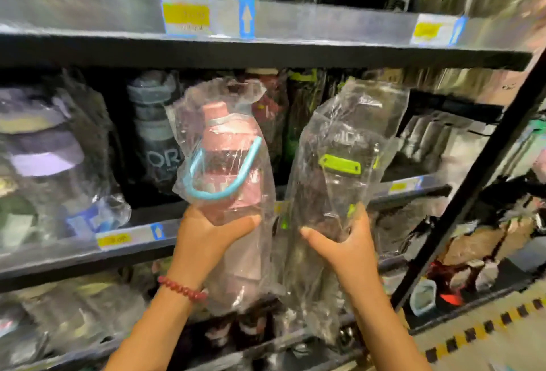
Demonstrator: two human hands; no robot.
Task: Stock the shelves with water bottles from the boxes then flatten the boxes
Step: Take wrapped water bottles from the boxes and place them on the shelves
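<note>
Stocking step: left hand (206, 231) grips bagged pink bottle (229, 169), right hand (345, 240) grips bagged dark bottle (334, 187); next, set both onto shelf (141, 217) ahead of hands.

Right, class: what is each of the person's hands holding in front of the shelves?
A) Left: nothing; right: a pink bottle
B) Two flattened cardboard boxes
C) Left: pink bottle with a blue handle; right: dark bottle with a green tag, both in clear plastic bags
C: the left hand grips the bagged pink bottle with a blue handle, and the right hand grips the bagged dark bottle with a green tag.
</note>
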